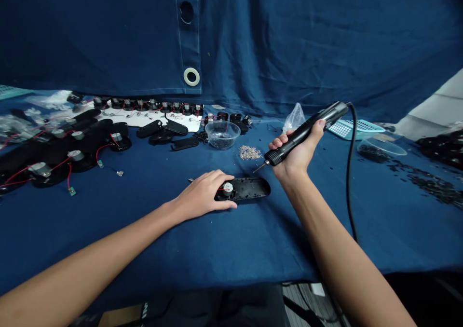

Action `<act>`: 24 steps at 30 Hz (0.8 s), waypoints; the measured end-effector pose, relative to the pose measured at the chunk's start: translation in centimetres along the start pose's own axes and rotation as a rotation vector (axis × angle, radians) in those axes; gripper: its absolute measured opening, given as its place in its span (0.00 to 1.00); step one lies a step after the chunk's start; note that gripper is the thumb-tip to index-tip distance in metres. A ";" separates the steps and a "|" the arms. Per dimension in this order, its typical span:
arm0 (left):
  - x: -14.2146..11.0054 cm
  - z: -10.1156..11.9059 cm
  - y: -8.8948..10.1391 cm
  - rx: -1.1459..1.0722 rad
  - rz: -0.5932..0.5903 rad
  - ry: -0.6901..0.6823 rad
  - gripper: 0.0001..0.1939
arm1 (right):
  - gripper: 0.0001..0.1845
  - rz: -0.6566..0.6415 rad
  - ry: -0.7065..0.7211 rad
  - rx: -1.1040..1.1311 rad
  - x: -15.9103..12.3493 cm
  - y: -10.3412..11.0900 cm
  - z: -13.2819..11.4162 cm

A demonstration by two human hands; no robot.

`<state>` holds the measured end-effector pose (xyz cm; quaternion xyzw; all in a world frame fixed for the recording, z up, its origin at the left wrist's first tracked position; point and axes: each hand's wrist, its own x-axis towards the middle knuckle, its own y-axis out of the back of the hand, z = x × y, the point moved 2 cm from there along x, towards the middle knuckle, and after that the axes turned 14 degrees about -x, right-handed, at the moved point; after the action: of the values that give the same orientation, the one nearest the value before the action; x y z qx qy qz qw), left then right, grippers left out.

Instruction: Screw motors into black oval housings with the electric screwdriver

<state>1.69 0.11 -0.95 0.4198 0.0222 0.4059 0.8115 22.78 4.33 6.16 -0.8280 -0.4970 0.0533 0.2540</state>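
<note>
My left hand point(204, 192) rests on the left end of a black plastic housing point(251, 188) lying on the blue cloth, fingers curled around it beside a small silver motor point(227, 188) seated in the housing. My right hand point(297, 151) grips a black electric screwdriver point(306, 130), held tilted, its bit point(259, 166) pointing down-left just above the housing's right end. The screwdriver's black cord point(349, 172) hangs down over the table's front edge.
A small heap of screws point(250, 152) and a clear plastic bowl point(222, 134) lie behind the housing. Several black housings with motors and red wires point(68, 156) fill the left. Loose black parts point(430, 182), a clear dish point(381, 149) and a teal basket point(352, 128) sit right.
</note>
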 end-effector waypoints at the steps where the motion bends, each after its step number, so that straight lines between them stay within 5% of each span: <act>1: 0.0 0.0 0.0 0.006 0.007 -0.001 0.30 | 0.32 -0.008 0.003 -0.002 0.0 0.0 0.0; 11: 0.1 -0.9 1.1 0.031 0.120 0.035 0.29 | 0.32 -0.078 0.051 -0.054 -0.6 -0.4 -0.5; 19: 0.1 -0.7 1.5 0.012 -0.072 0.080 0.32 | 0.33 -0.198 0.042 -0.072 -1.2 -0.7 -0.8; 24: 0.1 -1.5 4.2 0.005 -0.117 0.162 0.19 | 0.34 -0.214 0.048 -0.095 -1.4 -0.9 -0.9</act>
<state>-1.51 2.49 1.03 0.3857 0.1133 0.3906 0.8282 21.69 3.09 7.13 -0.7823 -0.5784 -0.0175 0.2305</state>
